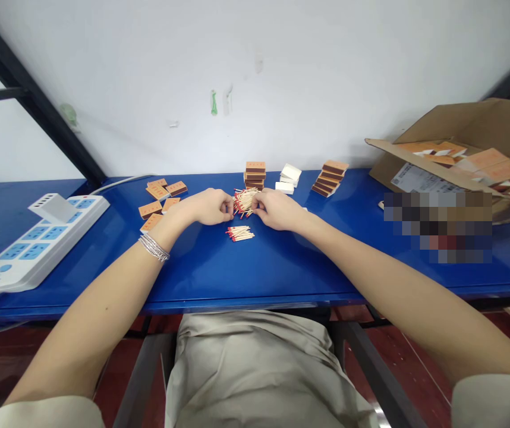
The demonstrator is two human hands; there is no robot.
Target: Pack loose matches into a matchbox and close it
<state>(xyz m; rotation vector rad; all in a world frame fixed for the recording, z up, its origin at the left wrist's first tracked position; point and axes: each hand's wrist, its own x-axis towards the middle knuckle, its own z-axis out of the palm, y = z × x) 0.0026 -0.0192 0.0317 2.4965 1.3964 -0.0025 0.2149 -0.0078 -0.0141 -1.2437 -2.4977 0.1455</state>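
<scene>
Red-tipped matches, bundled, pinched between left hand and right hand, fingertips half hidden (individual sticks hard to count)

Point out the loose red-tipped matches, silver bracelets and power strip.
Loose red-tipped matches [239, 233]: head view, on the pile's middle.
Silver bracelets [153, 248]: head view, on the stacked bands.
Power strip [34, 251]: head view, on a blue socket.

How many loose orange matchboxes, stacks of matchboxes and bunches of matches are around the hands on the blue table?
Loose orange matchboxes: 6
Stacks of matchboxes: 2
Bunches of red-tipped matches: 2
Total: 10
</scene>
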